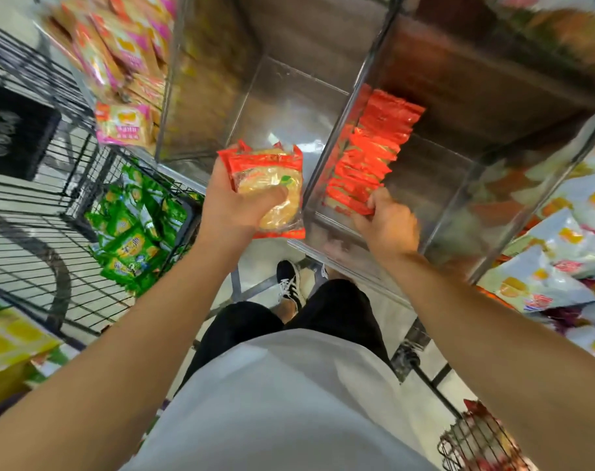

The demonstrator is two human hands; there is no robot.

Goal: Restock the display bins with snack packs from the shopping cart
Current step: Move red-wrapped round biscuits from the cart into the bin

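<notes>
My left hand (230, 205) grips a small stack of red snack packs (270, 185) with a pale round cake showing through the clear front; it hovers over the front edge of a clear display bin (282, 107). My right hand (386, 222) reaches into the neighbouring clear bin (435, 185) and pinches the nearest pack of a row of red snack packs (371, 154) standing on edge along that bin's left wall. A wire shopping cart (472, 440) with red packs shows at the bottom right.
A black wire basket (85, 185) at the left holds green snack packs (133, 229). Pink and orange packs (123, 62) fill a bin at the upper left. White and blue bags (561, 253) pile up at the right. My shoe (289, 283) stands on the floor under the bins.
</notes>
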